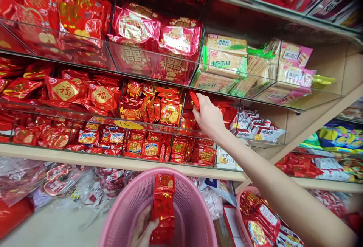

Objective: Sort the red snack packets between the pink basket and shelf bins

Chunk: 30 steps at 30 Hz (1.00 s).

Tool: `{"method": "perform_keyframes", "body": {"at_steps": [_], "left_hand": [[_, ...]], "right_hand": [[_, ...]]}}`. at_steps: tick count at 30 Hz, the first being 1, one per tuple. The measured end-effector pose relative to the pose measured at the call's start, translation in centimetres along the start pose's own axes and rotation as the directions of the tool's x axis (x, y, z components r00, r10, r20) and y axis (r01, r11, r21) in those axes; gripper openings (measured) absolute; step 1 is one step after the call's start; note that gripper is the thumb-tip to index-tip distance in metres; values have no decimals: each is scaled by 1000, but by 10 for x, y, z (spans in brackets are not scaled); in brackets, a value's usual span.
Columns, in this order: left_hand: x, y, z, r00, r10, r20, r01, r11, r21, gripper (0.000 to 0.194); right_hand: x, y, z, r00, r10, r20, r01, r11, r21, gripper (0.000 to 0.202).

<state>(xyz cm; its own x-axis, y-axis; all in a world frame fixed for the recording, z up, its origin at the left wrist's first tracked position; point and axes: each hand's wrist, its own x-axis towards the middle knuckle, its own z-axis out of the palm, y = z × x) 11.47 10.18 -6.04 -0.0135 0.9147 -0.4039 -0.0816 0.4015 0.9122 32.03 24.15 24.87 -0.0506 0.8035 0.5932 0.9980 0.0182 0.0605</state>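
My right hand (pixel 208 116) reaches into a compartment of the middle shelf, its fingers closed on a small red packet (pixel 194 98). Down in the pink basket (pixel 113 211), my left hand (pixel 143 228) grips a stack of red packets (pixel 164 209) by its left side. Just left of my right hand are gold and red biscuit packets (pixel 169 112). To its right, white packets (pixel 246 122) lie in the neighbouring compartment.
Green cracker packs (pixel 224 63) fill part of the shelf above. A second pink basket (pixel 243 222) with red packets stands at the lower right. Clear plastic bags (pixel 87 186) lie under the shelves. A slanting wooden support (pixel 320 120) crosses the right side.
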Motion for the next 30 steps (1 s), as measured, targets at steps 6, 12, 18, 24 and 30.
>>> {"method": "perform_keyframes", "body": {"at_steps": [6, 12, 18, 24, 30], "left_hand": [[-3, 1, 2, 999, -27, 40, 32, 993, -115, 70], [0, -2, -1, 999, -30, 31, 33, 995, -98, 71], [-5, 14, 2, 999, -20, 27, 22, 997, -76, 66], [-5, 15, 0, 999, -32, -26, 30, 996, -84, 55], [-6, 17, 1, 998, -49, -30, 46, 996, -72, 53]], "right_hand": [[-32, 8, -13, 991, -96, -90, 103, 992, 77, 49], [-120, 3, -4, 983, -162, -90, 178, 962, 209, 51], [-219, -40, 59, 902, -317, 291, 237, 930, 280, 53], [-250, -73, 96, 837, -309, 453, 266, 951, 158, 45], [-257, -86, 108, 810, -252, 530, 241, 966, 91, 46]]}}
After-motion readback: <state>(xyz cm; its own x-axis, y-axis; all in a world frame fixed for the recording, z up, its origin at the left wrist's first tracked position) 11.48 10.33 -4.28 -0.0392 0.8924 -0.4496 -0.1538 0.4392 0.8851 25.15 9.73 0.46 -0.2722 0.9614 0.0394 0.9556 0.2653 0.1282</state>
